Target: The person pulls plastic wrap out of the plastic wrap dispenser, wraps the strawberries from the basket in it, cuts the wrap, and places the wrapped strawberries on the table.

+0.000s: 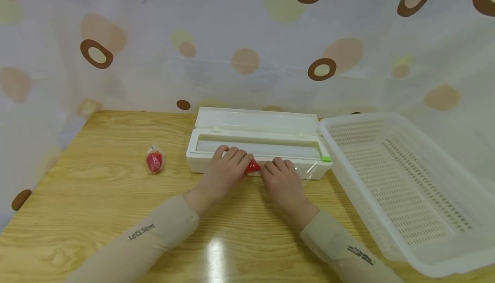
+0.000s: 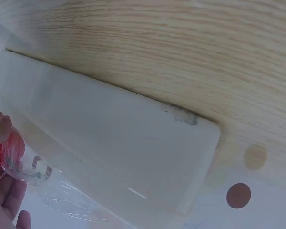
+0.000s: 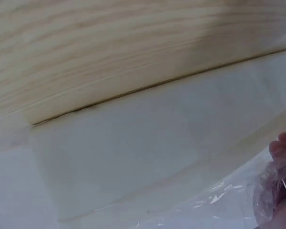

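Observation:
In front of the open white cling film box [image 1: 197, 164], my left hand [image 1: 227, 169] holds a small red fruit [image 1: 253, 167] with clear film around it. The left wrist view shows the thumb and fingers around the red fruit [image 2: 13, 148], its exact kind hidden by hand and film. Close on its other side, my right hand [image 1: 284, 184] has curled fingers pinching the cling film [image 3: 267, 191], which is bunched at the fingertips. More film [image 1: 309, 170] stretches over the box's front at the right. Inside the box lies the white film roll [image 1: 286, 149].
On the table [image 1: 96, 214] to the left lies another red fruit [image 1: 154, 161] wrapped in clear film. A white plastic basket [image 1: 371, 214] stands at the right, against the box's right end. A green slider [image 1: 326, 158] sits at that end. Behind hangs a patterned curtain [image 1: 216, 29].

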Tool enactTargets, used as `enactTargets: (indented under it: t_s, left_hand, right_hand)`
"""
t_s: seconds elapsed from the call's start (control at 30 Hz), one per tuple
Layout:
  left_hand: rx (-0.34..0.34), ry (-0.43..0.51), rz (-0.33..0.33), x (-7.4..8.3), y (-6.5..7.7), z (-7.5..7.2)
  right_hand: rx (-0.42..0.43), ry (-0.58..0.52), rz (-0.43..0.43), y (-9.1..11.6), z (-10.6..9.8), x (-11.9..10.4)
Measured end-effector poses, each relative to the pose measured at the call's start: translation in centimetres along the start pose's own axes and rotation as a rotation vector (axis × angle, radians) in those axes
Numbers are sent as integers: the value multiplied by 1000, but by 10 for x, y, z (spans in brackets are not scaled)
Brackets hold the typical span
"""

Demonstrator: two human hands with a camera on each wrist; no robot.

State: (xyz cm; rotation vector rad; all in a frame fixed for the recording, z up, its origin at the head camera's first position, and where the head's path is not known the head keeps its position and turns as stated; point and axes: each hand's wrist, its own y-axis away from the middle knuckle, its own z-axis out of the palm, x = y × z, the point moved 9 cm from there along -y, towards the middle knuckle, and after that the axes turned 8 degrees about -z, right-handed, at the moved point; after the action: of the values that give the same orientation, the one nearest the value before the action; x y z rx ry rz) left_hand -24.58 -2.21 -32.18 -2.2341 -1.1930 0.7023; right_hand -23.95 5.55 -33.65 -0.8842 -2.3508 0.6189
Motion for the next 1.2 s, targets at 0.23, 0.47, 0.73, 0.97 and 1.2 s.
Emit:
enactTargets:
  t_s: [0.23,0.47,0.73,0.97,1.2]
  left_hand:
    - [-23,66,-16,1,0,0]
    - [-22,114,-44,-2,4,-1]
    - [-29,131,-51,2,7,7]
    - [-68,181,-76,2,7,12]
    - [-54,202,-83,0,6,9]
  right_hand:
    - [-42,-281,430,27,-23,48]
    - [-233,-820,1180,97,4,92]
    - [-288,-1161,1407,123,35,92]
    - [-299,-1081,1333,129,34,106]
    - [-456,-783,1162,125,31,120]
